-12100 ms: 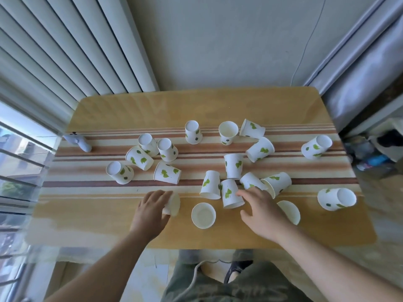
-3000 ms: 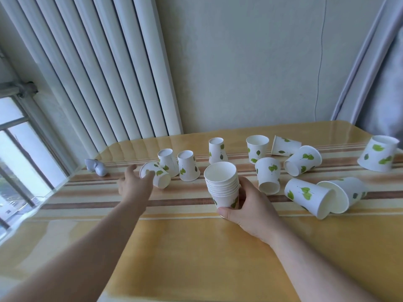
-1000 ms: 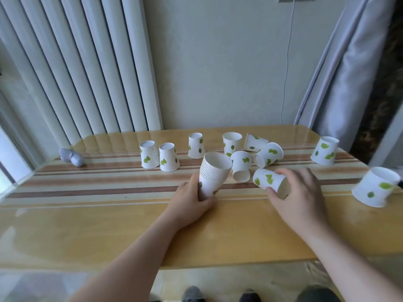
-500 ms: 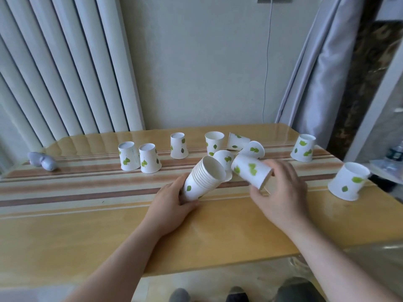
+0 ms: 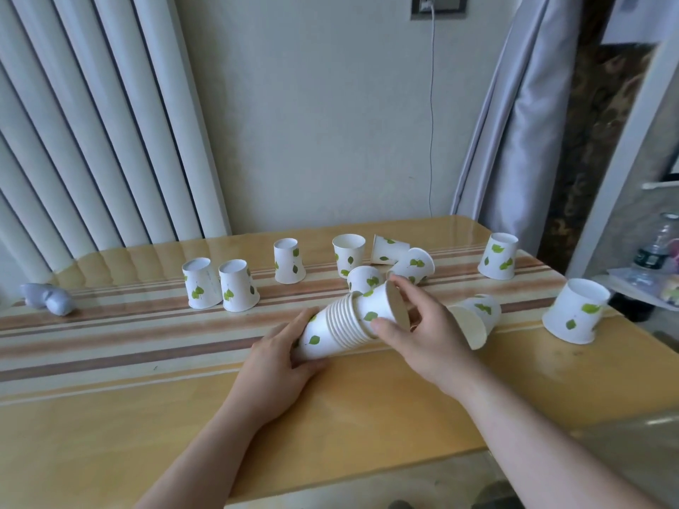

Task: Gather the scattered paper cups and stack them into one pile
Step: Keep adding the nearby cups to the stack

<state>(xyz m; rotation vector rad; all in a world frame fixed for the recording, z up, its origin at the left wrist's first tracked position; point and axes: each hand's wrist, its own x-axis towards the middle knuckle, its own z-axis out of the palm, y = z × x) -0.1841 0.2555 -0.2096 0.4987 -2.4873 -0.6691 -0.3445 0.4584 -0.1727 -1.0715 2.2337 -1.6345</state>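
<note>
Paper cups look light and crushable, so left hand (image 5: 273, 356) lightly wraps the nested stack's (image 5: 330, 330) base while right hand (image 5: 422, 326) pinches the newest cup (image 5: 380, 306) near its rim.

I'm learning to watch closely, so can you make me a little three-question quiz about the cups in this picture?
1. True or false: the stack stands upright on the table.
2. Which hand pushes a cup into the stack? A) left B) right
3. Fill in: the cups have green ____ printed on them.

Key:
1. False: the left hand holds it tilted on its side.
2. B: the right hand grips that cup, partly nested in the stack's open end.
3. Leaves.
</note>
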